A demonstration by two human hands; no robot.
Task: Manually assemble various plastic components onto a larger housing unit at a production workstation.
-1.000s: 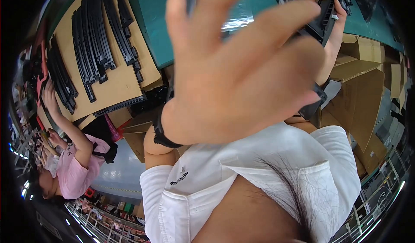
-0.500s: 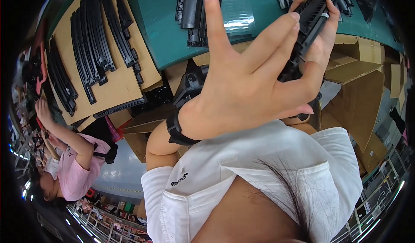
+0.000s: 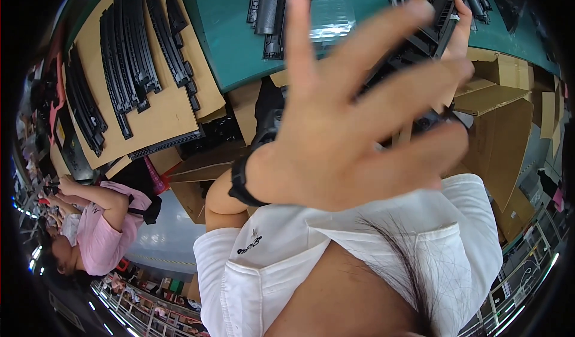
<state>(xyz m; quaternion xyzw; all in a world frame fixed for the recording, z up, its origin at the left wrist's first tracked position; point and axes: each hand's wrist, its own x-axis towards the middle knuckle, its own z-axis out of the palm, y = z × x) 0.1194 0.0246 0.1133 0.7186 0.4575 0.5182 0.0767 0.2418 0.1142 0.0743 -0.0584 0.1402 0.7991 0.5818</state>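
My left hand [image 3: 359, 121], with a black band [image 3: 241, 184] at its wrist, fills the middle of the view. Its fingers are spread wide, smeared by motion, and nothing shows in their grasp. Beyond it, at the upper right, my right hand [image 3: 459, 34] grips a long black plastic part [image 3: 442, 13], thumb and fingers at its far end. The part is ribbed and slotted and slants down toward the left. My left hand hides much of its near end, so I cannot tell whether the two touch.
The green table [image 3: 239, 49] bears more black plastic strips [image 3: 269, 13] and a clear plastic sheet [image 3: 332, 13]. Several curved black strips [image 3: 129, 49] lie on a cardboard sheet [image 3: 173, 112] at left. An open cardboard box [image 3: 497, 121] stands at right. A co-worker in pink [image 3: 102, 235] is at far left.
My left hand has shifted and its fingers have fanned further apart, away from the black plastic part. My right hand keeps its hold. At far left the co-worker's raised arm has come down.
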